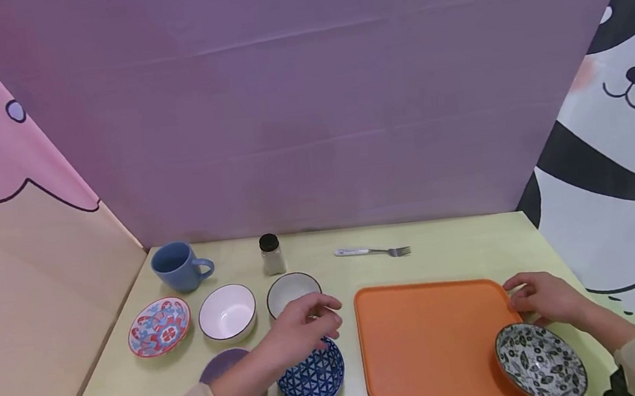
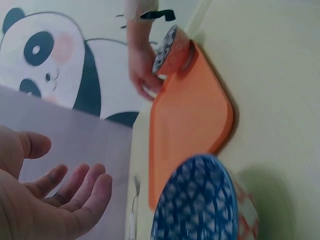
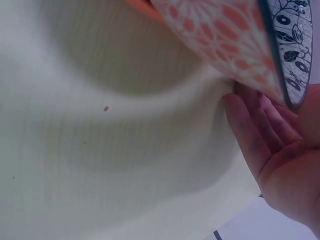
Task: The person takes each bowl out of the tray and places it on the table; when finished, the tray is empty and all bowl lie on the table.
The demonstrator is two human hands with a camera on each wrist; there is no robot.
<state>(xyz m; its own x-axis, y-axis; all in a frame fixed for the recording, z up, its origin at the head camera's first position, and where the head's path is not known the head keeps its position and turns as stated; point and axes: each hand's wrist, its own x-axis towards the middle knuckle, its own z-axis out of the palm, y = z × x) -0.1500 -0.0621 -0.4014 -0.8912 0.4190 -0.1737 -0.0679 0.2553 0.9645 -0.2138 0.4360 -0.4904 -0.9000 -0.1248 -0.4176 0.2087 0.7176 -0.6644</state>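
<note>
My left hand (image 1: 297, 332) hovers over the bowls left of the tray, fingers loosely bent and holding nothing. Below it is a blue-and-white triangle-patterned bowl (image 1: 311, 379), which the left wrist view shows apart from the fingers. At the right edge of the orange tray (image 1: 428, 342) is my right hand (image 1: 549, 298), fingertips by the rim; whether they touch it I cannot tell. Beside that hand, a bowl with a black-and-white floral inside (image 1: 541, 362) stands at the tray's near right corner. Its outside (image 3: 220, 45) is orange and white, partly hiding the right fingers.
Left of the tray are a white bowl (image 1: 227, 313), a greyish bowl (image 1: 289, 287) and a purple bowl (image 1: 221, 364), the latter two partly covered. A red-and-blue patterned dish (image 1: 159, 327), blue mug (image 1: 177, 269), black-lidded jar (image 1: 272, 255) and fork (image 1: 372, 252) lie farther out.
</note>
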